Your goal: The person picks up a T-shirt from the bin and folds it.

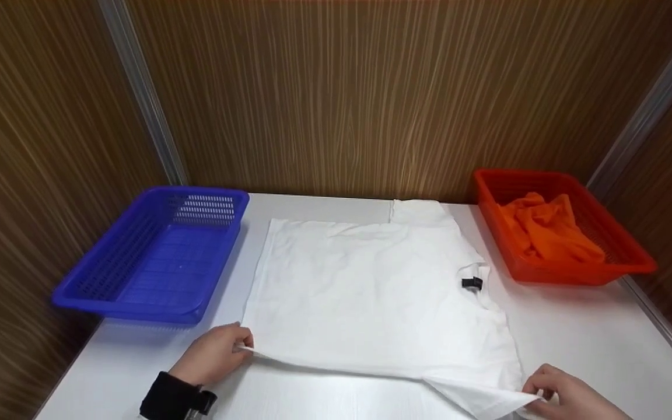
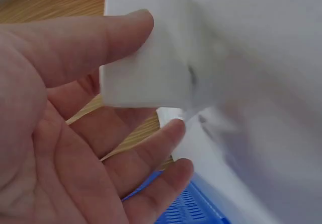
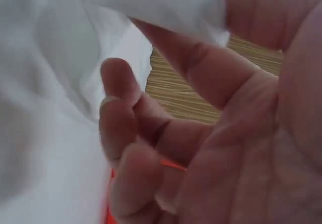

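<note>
A white T-shirt (image 1: 359, 291) lies spread on the table, its hem toward the left and its neckline with a black label (image 1: 472, 283) toward the right. My left hand (image 1: 219, 353) pinches the near hem corner; in the left wrist view the thumb (image 2: 121, 35) presses on the folded cloth while the lower fingers stay spread. At the near right, my right hand (image 1: 569, 394) pinches the sleeve edge between thumb and index finger, seen close up in the right wrist view (image 3: 171, 12). The near edge is lifted slightly between both hands, and the sleeve hangs in a slanted fold.
A blue plastic basket (image 1: 213, 291) stands at the left of the white table (image 1: 581, 326). At the back right is a red basket (image 1: 622, 262) with an orange cloth (image 1: 552, 227) inside. Wood-grain panels (image 1: 336, 99) enclose the table at the back and sides.
</note>
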`<state>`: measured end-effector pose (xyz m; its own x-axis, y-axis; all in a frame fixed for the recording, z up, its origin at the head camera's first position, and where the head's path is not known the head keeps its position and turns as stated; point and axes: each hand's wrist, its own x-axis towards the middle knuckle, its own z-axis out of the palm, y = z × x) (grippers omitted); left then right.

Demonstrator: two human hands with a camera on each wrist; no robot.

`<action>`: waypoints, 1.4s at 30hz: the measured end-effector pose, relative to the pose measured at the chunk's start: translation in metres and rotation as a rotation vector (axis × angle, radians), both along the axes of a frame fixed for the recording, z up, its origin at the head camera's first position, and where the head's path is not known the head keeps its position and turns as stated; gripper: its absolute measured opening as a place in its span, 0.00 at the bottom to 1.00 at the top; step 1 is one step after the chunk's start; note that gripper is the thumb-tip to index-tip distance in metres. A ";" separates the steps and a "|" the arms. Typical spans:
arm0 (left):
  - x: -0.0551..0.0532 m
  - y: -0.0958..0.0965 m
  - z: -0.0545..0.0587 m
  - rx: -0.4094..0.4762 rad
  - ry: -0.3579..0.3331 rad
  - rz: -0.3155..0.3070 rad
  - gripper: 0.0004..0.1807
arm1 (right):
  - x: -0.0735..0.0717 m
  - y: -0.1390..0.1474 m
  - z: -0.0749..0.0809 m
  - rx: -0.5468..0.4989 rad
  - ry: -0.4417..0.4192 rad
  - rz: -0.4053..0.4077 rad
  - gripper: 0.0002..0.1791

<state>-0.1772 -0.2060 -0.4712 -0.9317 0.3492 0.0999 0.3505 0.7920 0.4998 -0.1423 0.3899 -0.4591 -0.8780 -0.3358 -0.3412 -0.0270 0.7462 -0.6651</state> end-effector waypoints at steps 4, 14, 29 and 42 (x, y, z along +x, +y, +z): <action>-0.005 0.003 0.012 -0.017 0.006 0.075 0.05 | -0.011 -0.003 0.015 0.023 0.157 -0.072 0.04; -0.045 0.027 0.040 -0.119 0.358 0.273 0.03 | -0.081 -0.008 0.041 -0.006 0.686 -0.235 0.06; -0.117 0.033 0.051 -0.242 0.219 0.267 0.05 | -0.177 -0.025 0.050 0.244 0.713 -0.212 0.09; -0.125 0.061 -0.003 -0.040 0.005 0.463 0.21 | -0.192 -0.079 0.008 0.208 0.490 -0.244 0.14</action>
<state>-0.3021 -0.1453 -0.4747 -0.9900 -0.1001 0.0994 -0.0427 0.8842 0.4652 -0.3344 0.3110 -0.4513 -0.9935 -0.0734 0.0869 -0.1053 0.8829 -0.4576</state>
